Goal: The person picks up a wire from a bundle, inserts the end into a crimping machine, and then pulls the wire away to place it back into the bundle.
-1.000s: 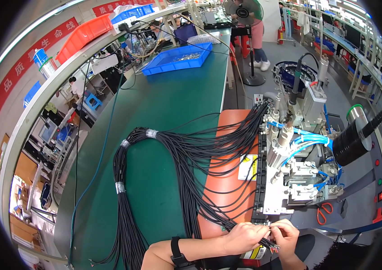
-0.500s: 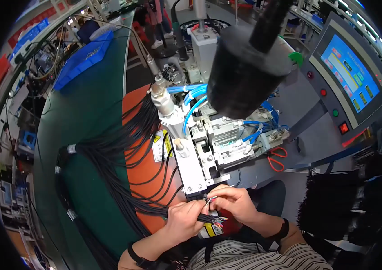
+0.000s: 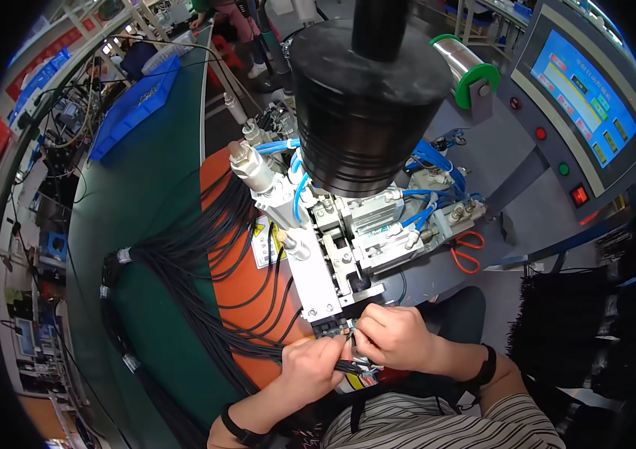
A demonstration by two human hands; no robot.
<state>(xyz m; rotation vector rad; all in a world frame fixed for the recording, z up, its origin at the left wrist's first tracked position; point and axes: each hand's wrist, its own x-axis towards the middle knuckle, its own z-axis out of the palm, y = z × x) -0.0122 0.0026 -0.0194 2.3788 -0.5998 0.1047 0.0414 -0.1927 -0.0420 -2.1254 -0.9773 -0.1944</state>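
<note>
My left hand (image 3: 310,365) is closed around black cables (image 3: 348,367), whose ends show thin coloured wires (image 3: 369,373) below the fingers. Right beside it, my right hand (image 3: 393,338) is curled shut, thumb and forefinger pinching thin wires at the left fingertips. Both sets of fingertips meet just in front of the metal machine (image 3: 319,288), near its small front fixture (image 3: 330,326). The exact grip on each wire is partly hidden by the fingers. A bundle of black cables (image 3: 172,273) runs from the left toward my left hand.
A black cylinder (image 3: 366,112) hangs over the machine. To the right stand a touch screen (image 3: 583,97) with buttons, a green-rimmed spool (image 3: 467,71) and red-handled scissors (image 3: 467,253). A blue tray (image 3: 134,105) sits on the green table (image 3: 157,179). Black cables (image 3: 557,329) hang at the right.
My right hand has turned and curled its fingers further over the wires, close to the machine's front. My left hand keeps its hold on the cables. The whole view has shifted slightly.
</note>
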